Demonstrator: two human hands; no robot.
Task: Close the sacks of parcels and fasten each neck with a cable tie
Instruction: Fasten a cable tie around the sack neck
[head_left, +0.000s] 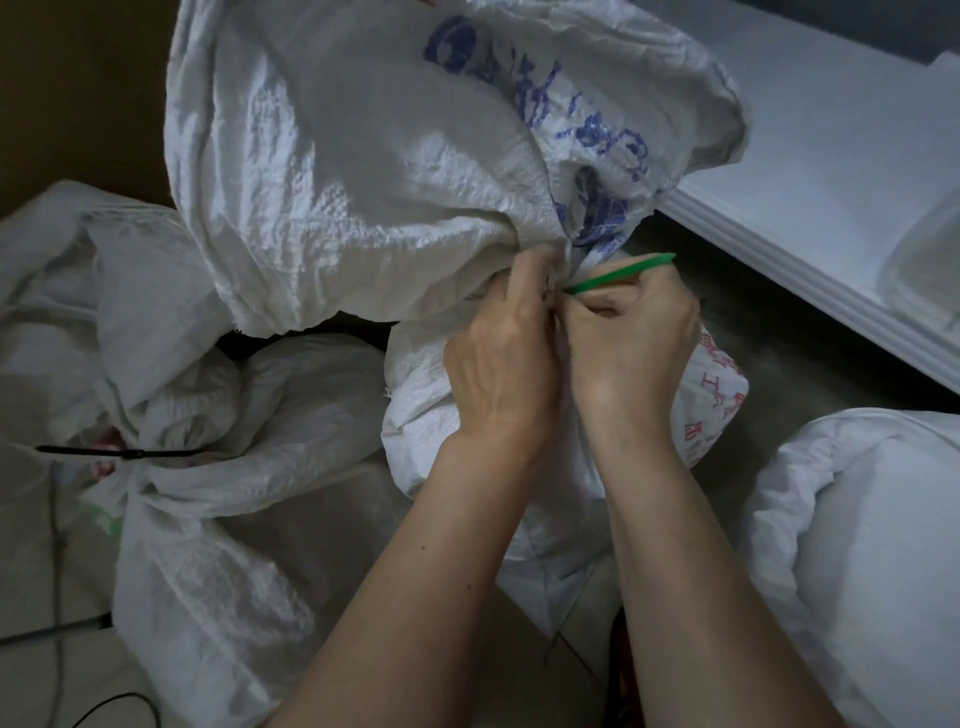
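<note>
Two bare hands work at the gathered neck of a white woven-plastic sack (415, 171), its crinkled, glossy weave printed with blue characters and its loose top billowing up and away from the person. The left hand (498, 358) has its grip closed on the bunched fabric at the neck, fingers curled into the folds, while the right hand (631, 343), pressed close beside it, has its grip curled tight around a green cable tie (621, 273); the flat, tapered plastic strip pokes out above the knuckles and points to the right, its near end lying against the pinched neck. Below the hands the sack's lower body (711, 395) bulges, rounded, with red printing on its side. To the left lies another white woven sack (208, 467), its neck drawn into tight pleats and cinched by a thin black cable tie (130, 453) whose long tail juts out to the left. A further smooth, pillowy white sack (857, 519) sits at lower right. A white ledge (810, 171) with a stepped, ridged edge runs diagonally across the upper right. The sacks rest on a dull grey floor (769, 338), and a thin dark cable (57, 519) trails along the left edge of the scene.
</note>
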